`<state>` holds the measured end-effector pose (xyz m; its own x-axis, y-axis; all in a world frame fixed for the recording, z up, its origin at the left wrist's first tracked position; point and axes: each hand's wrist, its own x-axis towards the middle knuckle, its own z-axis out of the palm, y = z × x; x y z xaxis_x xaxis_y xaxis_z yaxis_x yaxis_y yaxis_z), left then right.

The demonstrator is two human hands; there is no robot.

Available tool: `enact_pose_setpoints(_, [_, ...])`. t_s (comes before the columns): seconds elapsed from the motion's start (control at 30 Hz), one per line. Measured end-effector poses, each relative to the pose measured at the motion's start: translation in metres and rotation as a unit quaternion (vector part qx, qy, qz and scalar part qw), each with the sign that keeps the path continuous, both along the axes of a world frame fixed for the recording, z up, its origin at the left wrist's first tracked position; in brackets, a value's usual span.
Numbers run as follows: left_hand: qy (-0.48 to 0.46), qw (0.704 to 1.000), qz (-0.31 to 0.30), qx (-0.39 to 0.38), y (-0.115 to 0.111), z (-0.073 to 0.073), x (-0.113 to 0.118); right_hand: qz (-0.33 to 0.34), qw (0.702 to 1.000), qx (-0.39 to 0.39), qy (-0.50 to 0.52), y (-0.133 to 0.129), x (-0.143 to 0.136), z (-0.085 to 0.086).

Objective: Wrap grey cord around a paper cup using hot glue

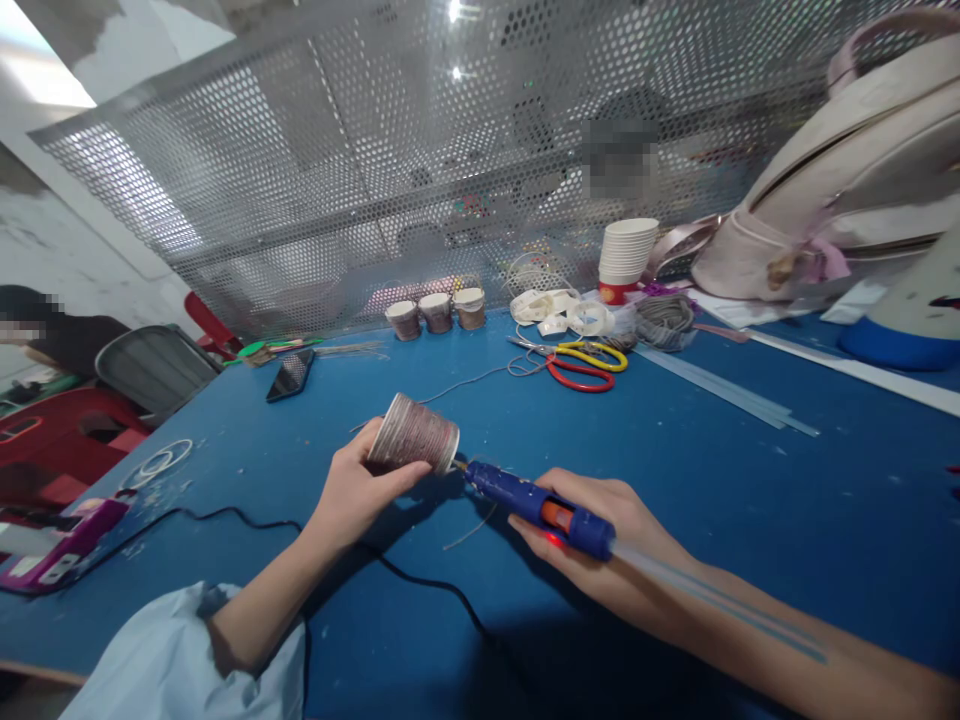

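A paper cup wound with greyish-brown yarn (417,436) lies tilted on its side in my left hand (367,482), whose fingers and thumb close around it. My right hand (585,530) grips a blue hot glue gun (517,497) from below. The gun's nozzle points left and meets, or nearly meets, the bottom edge of the cup. A clear glue stick (720,590) sticks out of the gun's rear, and a red light glows under its body. A loose end of yarn (471,528) shows below the nozzle.
Three wrapped cups (436,313) stand near the perforated metal screen (360,200). Scissors with red and yellow handles (581,365), glue sticks (727,388), grey yarn (664,322) and stacked paper cups (627,255) lie right. A phone (290,375) and purple power strip (64,545) are left; a black cord (420,578) crosses the table.
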<state>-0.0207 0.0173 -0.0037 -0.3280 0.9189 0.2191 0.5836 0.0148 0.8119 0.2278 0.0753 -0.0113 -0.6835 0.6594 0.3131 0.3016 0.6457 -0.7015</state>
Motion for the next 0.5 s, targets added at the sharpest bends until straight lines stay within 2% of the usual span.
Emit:
enact_pose_setpoints(0.33, [-0.013, 1.000, -0.004, -0.010, -0.0003, 0.0026, 0.0009, 0.000, 0.999, 0.023, 0.037, 0.0019, -0.0011, -0.0013])
enact_pose_setpoints(0.5, [-0.012, 1.000, -0.011, -0.012, -0.0003, 0.0023, 0.0011, 0.018, 0.999, 0.025, 0.018, 0.0016, 0.0002, -0.0031])
